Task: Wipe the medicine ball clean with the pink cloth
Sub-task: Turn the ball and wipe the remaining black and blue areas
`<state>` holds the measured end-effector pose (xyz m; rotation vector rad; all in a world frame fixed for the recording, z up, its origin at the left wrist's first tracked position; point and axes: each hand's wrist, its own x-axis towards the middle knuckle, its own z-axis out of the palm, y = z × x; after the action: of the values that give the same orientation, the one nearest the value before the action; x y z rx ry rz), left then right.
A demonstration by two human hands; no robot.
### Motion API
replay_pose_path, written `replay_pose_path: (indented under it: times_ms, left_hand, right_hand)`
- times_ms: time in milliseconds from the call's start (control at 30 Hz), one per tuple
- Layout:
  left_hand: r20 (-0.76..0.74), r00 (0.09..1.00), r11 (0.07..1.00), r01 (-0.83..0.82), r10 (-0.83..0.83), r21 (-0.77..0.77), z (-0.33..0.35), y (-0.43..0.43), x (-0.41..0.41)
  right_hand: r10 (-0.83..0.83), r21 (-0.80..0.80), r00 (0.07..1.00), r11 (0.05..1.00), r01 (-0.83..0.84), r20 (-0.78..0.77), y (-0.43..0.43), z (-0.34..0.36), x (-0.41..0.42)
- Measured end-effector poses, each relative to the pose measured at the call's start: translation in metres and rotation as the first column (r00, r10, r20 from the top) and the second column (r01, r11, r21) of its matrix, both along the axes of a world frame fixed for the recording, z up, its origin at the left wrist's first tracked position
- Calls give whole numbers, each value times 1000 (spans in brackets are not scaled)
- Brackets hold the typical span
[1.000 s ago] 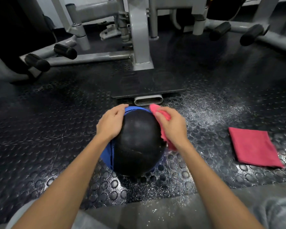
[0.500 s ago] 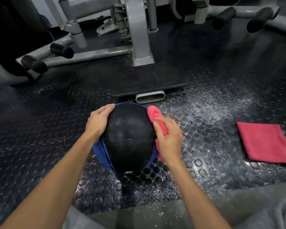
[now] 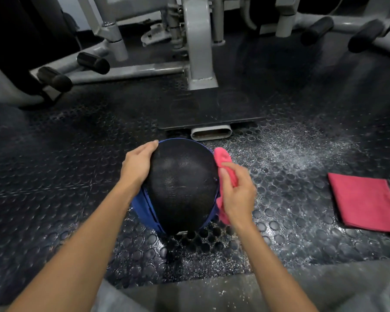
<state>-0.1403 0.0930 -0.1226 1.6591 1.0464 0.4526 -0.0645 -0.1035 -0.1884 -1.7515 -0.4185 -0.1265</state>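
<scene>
Seen from the person's own head, looking down: two bare forearms reach forward from the bottom edge, over grey-clad knees, to a medicine ball (image 3: 182, 185) sitting on the studded rubber floor (image 3: 54, 188) just ahead. The ball is black and grainy on top, with blue panels showing low on its sides.

The left hand (image 3: 136, 164) lies flat on the ball's upper left side, fingers pressed together and curved to its shape, palm against it. It appears to be bracing the ball so it does not roll under the wiping. The right hand (image 3: 236, 194) grips the pink cloth (image 3: 224, 158), thumb and curled fingers pinching the bunched fabric and holding it to the ball's right side, wrist bent inward. One end of the cloth pokes up past the fingertips and the other hangs below the palm.

To the right, well apart from the ball, a folded red cloth (image 3: 365, 201) lies flat on the floor. White dust (image 3: 291, 154) speckles the floor around and beyond the ball. Farther off stands a grey gym machine (image 3: 198, 52) with a black plate (image 3: 212, 109) at its base and padded rollers (image 3: 92, 61) on its arms.
</scene>
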Motion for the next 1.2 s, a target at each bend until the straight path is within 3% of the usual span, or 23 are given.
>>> replay_pose_path:
  times_ms: [67, 133, 300, 367, 533, 633, 767, 833, 900, 1000, 1067, 1133, 1200]
  left_hand:
    - [3, 1000, 1000, -26, 26, 15, 2, -4, 7]
    - [-25, 998, 998, -52, 53, 38, 6, -12, 15]
    - [-155, 985, 992, -65, 82, 110, 14, -24, 30]
    - [-161, 986, 989, -18, 42, 149, 16, -25, 31]
    - [-102, 925, 876, 380, -366, 298, 9, -27, 28]
    - [-212, 941, 835, 334, -265, 438, 11, -40, 41]
    - [-255, 961, 843, 224, -108, 488, 14, -48, 53]
    - [-233, 969, 872, 184, -84, 453, 14, -46, 49]
    - [-208, 976, 886, 149, -61, 439, 13, -45, 44]
    - [-204, 979, 903, 98, -11, 419, 11, -43, 42]
    - [-205, 978, 914, 62, 24, 401, 10, -40, 43]
    - [-198, 979, 926, 24, 55, 376, 10, -37, 44]
    - [-185, 980, 943, -2, 68, 334, 10, -33, 44]
  right_hand:
    - [-37, -24, 973, 999, 33, -226, -1, -4, 15]
    - [-71, -41, 959, 997, 62, -276, -2, 3, 16]
    - [50, 16, 988, 998, -52, 144, 3, 29, -29]
    - [17, 24, 982, 999, -22, 187, 2, 22, -23]
    - [-47, -30, 996, 999, 44, -73, -2, 23, 36]
    - [-55, -19, 953, 998, 52, -298, -2, 30, 56]
    - [-92, 57, 941, 992, 117, -327, -5, 11, 24]
    - [-136, 74, 847, 977, 202, -514, -6, -8, 10]
    - [-190, 40, 788, 964, 263, -585, -3, -16, 8]
    - [-231, 43, 885, 962, 271, -405, 9, 6, 3]
    - [-151, 52, 987, 987, 154, -58, 17, 29, -8]
    - [-16, -78, 962, 996, 38, 274, 22, 36, -14]
    - [9, -120, 953, 992, 29, 304, 22, 27, -1]
